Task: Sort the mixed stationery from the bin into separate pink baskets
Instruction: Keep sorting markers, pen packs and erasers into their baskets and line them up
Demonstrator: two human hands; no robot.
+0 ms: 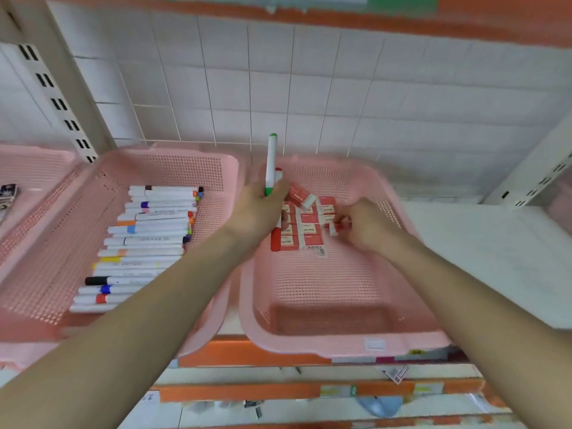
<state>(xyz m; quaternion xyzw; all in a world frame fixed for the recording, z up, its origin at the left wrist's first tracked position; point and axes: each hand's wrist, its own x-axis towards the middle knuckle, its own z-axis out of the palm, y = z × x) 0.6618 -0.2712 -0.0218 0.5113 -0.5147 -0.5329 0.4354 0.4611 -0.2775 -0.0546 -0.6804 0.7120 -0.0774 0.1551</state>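
Sorting is well under way but not finished. The middle basket [185,153] has a long row of markers [145,236] laid side by side, running near to far, caps mostly to the right. The right basket [340,346] has a small block of erasers [305,232] in red & white sleeves, packed flat, all at its far end. One loose eraser [301,196] lies tilted on the block's far-left corner, so that pile prob. needs squaring up.

The left grip [257,212] is clenched round two pens. A green-capped marker [271,162] sticks up toward the far wall & a red-capped marker [276,239] points down along the block's left edge. Both are over the eraser basket, i.e. not their place. Going by the layout, they belong w/ the row in the middle basket. The right grip [368,226] pinches a single eraser [336,228] at the block's right edge. Can't tell if it's touching the block or just above it.

The source bin isn't in view, so no telling how much is left to sort. A third pink basket [37,168] shows at far left, mostly cut off, w/ one dark patterned item [7,196] in it that I can't ID.

Surface: the baskets sit on a white shelf [495,258] w/ an orange front edge [247,351], & there are more orange-edged shelves w/ tag strips below. Behind is a white tiled wall [309,88]. There's a slotted left upright [46,82] & a right upright [541,178], plus another orange-edged shelf overhead. Some motion blur.
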